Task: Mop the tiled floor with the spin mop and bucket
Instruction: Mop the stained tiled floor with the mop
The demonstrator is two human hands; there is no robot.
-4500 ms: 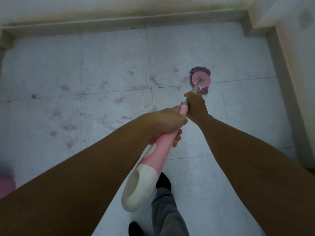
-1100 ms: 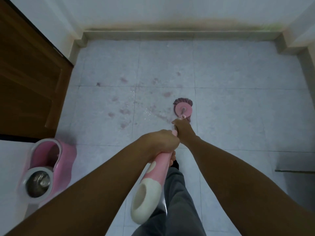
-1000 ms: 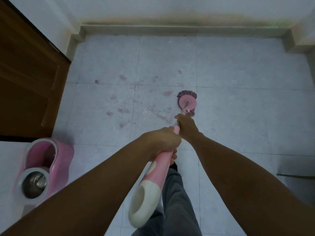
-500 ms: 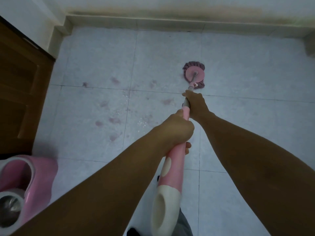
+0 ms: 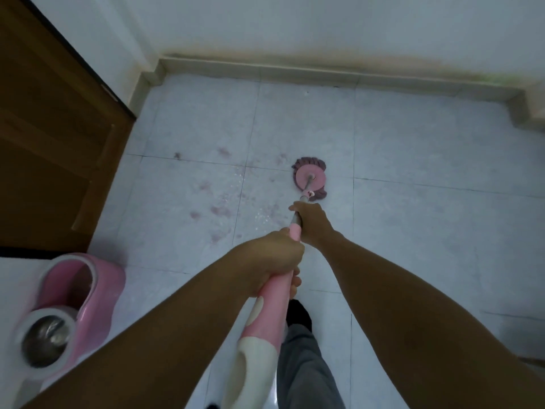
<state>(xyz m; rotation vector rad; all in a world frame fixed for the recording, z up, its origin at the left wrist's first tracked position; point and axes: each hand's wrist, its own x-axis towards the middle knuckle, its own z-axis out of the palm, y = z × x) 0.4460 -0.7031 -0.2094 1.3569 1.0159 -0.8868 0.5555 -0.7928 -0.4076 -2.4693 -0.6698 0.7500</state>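
The spin mop's round pink head point(image 5: 310, 180) with dark fringe rests flat on the pale tiled floor point(image 5: 427, 208), on a grout line ahead of me. Its pink handle point(image 5: 271, 308) with a white end runs back toward me. My right hand point(image 5: 311, 221) grips the shaft farther down, near the head. My left hand point(image 5: 272, 261) is closed around the pink grip closer to me. The pink bucket point(image 5: 67, 314) with its steel spinner basket stands at the lower left. Purplish stains point(image 5: 219, 211) and white specks lie left of the mop head.
A brown wooden door point(image 5: 50, 149) fills the left side. A tiled skirting point(image 5: 324, 75) runs along the white back wall, with a corner step at the right. My grey trouser leg point(image 5: 303, 367) and dark foot show below the handle.
The mop head has been drawn back toward me from the far tile to the grout line. The view has pulled back, showing more of the bucket and the door.
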